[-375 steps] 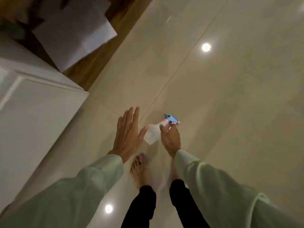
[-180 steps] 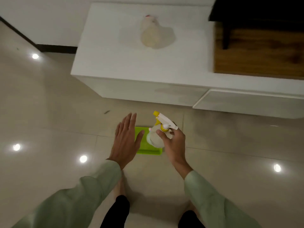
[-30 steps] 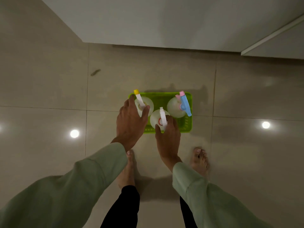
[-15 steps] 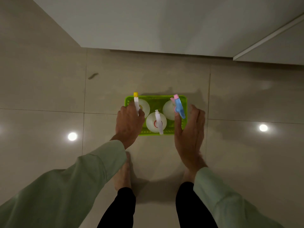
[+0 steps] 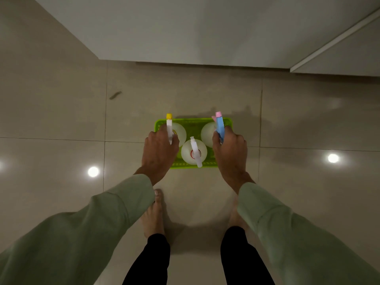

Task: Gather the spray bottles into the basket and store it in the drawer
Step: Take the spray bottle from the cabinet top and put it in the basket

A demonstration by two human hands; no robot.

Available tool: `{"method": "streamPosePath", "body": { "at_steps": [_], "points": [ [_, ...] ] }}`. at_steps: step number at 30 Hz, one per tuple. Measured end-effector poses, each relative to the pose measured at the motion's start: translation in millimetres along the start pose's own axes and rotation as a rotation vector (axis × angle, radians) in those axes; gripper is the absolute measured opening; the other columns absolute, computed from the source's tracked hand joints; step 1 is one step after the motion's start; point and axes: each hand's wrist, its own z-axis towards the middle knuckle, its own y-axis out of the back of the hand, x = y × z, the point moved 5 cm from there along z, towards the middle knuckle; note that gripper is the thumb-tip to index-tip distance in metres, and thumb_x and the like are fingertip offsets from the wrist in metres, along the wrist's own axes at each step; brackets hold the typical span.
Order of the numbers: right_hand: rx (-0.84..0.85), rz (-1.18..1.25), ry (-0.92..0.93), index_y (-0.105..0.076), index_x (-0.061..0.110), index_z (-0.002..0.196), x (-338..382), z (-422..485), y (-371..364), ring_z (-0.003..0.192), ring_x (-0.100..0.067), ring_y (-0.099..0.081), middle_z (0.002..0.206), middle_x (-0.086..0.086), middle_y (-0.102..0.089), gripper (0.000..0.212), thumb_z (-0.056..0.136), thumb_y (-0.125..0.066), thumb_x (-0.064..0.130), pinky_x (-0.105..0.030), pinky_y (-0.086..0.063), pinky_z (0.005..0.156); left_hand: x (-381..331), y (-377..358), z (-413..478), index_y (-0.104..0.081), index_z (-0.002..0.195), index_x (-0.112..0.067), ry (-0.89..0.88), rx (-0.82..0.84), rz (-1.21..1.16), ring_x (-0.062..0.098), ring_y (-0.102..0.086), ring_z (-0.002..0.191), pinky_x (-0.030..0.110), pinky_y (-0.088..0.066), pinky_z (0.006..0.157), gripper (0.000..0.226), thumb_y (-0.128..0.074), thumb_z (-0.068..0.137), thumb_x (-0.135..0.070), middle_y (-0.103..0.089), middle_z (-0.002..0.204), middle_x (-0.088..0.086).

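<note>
Green basket (image 5: 193,124) (three spray bottles (image 5: 194,154) upright inside) gripped by left hand (image 5: 159,151) and right hand (image 5: 230,155).

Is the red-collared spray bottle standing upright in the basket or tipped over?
Upright: the red-collared spray bottle is seen from straight above, round body under its nozzle, inside the green basket.

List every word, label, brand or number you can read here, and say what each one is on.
No text is readable.
The three spray bottles in the green basket show plain white bodies; the coloured rings at two necks are too small and blurred to read.
The white cabinet and floor tiles bear no markings.
</note>
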Motion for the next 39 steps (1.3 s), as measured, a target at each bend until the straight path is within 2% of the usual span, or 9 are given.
{"method": "streamPosePath", "body": {
  "at_steps": [3,9,13,17,21,24,27,34,39],
  "points": [
    [-0.021,0.024,0.001,-0.064,-0.003,0.094,-0.1,-4.3,0.1,0.054,-0.030,-0.045,0.059,-0.009,-0.044,0.026,0.098,-0.060,0.022,-0.032,-0.030,0.054,-0.1,-0.2,0.8,-0.059,0.110,-0.002,0.009,-0.002,0.002,0.041,-0.058,0.080,0.049,-0.049,0.076,0.028,-0.049,0.098,-0.024,-0.068,0.090,0.022],
    [0.027,0.041,0.000,-0.063,0.001,0.096,-5.2,-1.7,-4.8,0.056,-0.028,-0.050,0.062,-0.008,-0.050,0.034,0.100,-0.056,0.034,-0.035,-0.039,0.054,1.4,-2.9,0.9,-0.057,0.113,-0.004,0.022,0.008,0.027,0.037,-0.054,0.081,0.046,-0.045,0.076,0.029,-0.047,0.098,-0.026,-0.068,0.093,0.021],
    [-0.131,-0.036,0.003,-0.059,0.006,0.126,-0.6,-10.8,15.9,0.083,-0.026,-0.059,0.091,-0.011,-0.063,0.057,0.091,-0.063,0.050,-0.033,-0.046,0.063,0.6,-0.9,-2.7,-0.052,0.125,-0.007,0.020,0.011,-0.013,0.043,-0.061,0.086,0.049,-0.048,0.079,0.035,-0.048,0.098,-0.029,-0.070,0.102,0.019],
    [-0.246,-0.038,0.154,-0.058,0.009,0.128,21.7,-42.3,20.5,0.093,-0.024,-0.056,0.104,-0.009,-0.063,0.056,0.094,-0.058,0.052,-0.033,-0.044,0.074,-0.7,3.7,-10.0,-0.049,0.130,-0.011,0.006,-0.018,-0.060,0.042,-0.063,0.082,0.047,-0.051,0.075,0.040,-0.046,0.099,-0.035,-0.071,0.097,0.018],
    [0.033,-0.062,0.197,-0.064,0.009,0.116,34.0,-67.7,-14.2,0.084,-0.030,-0.066,0.092,-0.009,-0.071,0.042,0.090,-0.066,0.041,-0.038,-0.053,0.065,2.4,5.8,-13.1,-0.050,0.130,-0.010,-0.004,-0.035,-0.051,0.043,-0.064,0.083,0.046,-0.050,0.074,0.041,-0.047,0.099,-0.036,-0.073,0.097,0.017],
    [0.124,-0.065,0.112,-0.063,0.008,0.103,30.9,-64.5,-27.9,0.074,-0.033,-0.066,0.078,-0.009,-0.071,0.025,0.092,-0.064,0.030,-0.034,-0.045,0.056,5.5,4.8,-12.8,-0.050,0.132,-0.009,-0.008,-0.032,-0.045,0.042,-0.064,0.083,0.047,-0.051,0.075,0.043,-0.048,0.098,-0.036,-0.073,0.098,0.017],
    [0.137,-0.056,0.081,-0.062,0.008,0.095,31.7,-60.1,-33.5,0.064,-0.036,-0.065,0.068,-0.011,-0.068,0.019,0.094,-0.062,0.027,-0.031,-0.035,0.053,8.3,3.6,-12.6,-0.048,0.134,-0.009,-0.011,-0.025,-0.036,0.042,-0.064,0.085,0.049,-0.051,0.077,0.046,-0.047,0.098,-0.037,-0.073,0.098,0.018],
    [0.102,-0.021,0.095,-0.064,0.004,0.095,36.4,-59.1,-31.1,0.055,-0.035,-0.064,0.063,-0.013,-0.067,0.020,0.092,-0.067,0.024,-0.028,-0.034,0.050,11.2,-0.1,-18.5,-0.048,0.136,-0.007,-0.004,0.001,-0.029,0.043,-0.063,0.095,0.045,-0.047,0.081,0.046,-0.052,0.097,-0.031,-0.070,0.111,0.018],
    [0.101,0.033,0.107,-0.064,0.004,0.099,34.1,-58.6,-32.5,0.061,-0.035,-0.066,0.068,-0.013,-0.068,0.025,0.093,-0.062,0.028,-0.036,-0.049,0.052,13.3,0.1,-16.1,-0.047,0.138,-0.007,-0.014,-0.002,-0.017,0.043,-0.063,0.094,0.045,-0.046,0.080,0.048,-0.052,0.097,-0.031,-0.071,0.109,0.018]
  ]
}}
